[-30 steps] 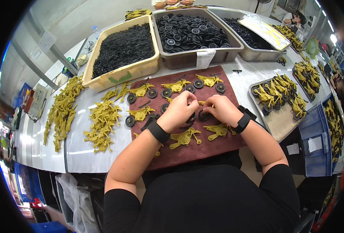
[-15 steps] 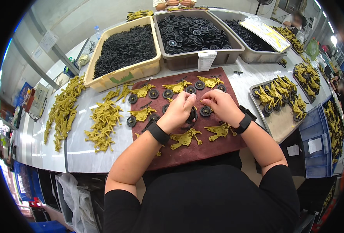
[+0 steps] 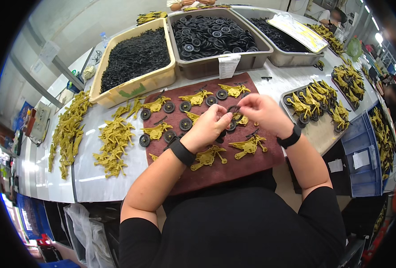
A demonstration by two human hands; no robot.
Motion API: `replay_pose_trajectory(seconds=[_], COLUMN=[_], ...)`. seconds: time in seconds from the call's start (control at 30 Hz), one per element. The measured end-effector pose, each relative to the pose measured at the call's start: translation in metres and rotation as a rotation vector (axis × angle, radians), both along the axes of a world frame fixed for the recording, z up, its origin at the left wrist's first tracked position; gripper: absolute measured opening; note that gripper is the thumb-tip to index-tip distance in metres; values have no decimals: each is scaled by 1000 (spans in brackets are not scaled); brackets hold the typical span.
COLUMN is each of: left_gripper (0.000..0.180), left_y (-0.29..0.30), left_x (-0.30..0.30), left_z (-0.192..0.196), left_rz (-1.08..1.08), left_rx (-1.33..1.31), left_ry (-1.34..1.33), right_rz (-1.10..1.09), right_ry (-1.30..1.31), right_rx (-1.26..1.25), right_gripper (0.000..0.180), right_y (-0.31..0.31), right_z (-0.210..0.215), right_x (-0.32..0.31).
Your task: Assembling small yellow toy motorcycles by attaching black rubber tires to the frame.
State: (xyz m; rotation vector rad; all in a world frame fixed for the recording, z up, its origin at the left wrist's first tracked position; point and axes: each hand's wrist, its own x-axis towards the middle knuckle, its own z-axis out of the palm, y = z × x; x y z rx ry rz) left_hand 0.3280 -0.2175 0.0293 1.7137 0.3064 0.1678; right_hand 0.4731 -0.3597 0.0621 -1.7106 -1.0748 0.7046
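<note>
Fingers: on the right hand thumb and forefinger are pinched on a thin dark pin-like part, tip pointing toward the left. The left hand is curled, fingertips closed round a small piece we can't identify; a black wheel shows just under its knuckles. Both hands hover close together over the middle of the maroon mat, prob. so the two small parts meet at eye line and anything dropped lands on the soft cloth.

On the mat, w/ yellow toy motorbike bodies laid flat in loose rows and black wheels beside each, we read a kit layout: one body, its wheels alongside, all within reach.

Stock sits behind the mat: a yellow bin of small black parts at left, a grey bin of black wheels in the centre, a third tray at right.

Loose yellow bodies are heaped on the white table to the left. At right, a flat tray carries bikes w/ wheels fitted, kept apart from unbuilt stock.

Black wristbands on both wrists.
</note>
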Motion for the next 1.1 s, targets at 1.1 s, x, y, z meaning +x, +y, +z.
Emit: replay_pose_trajectory(seconds=[1.1], left_gripper=[25], left_y=[-28], left_x=[64], left_z=[-10], left_rz=[-37], left_rx=[1194], left_ry=[107], right_rz=[-227], right_ry=[-239], right_rx=[-306], right_gripper=[16], right_y=[-42], right_z=[-48], right_x=[56])
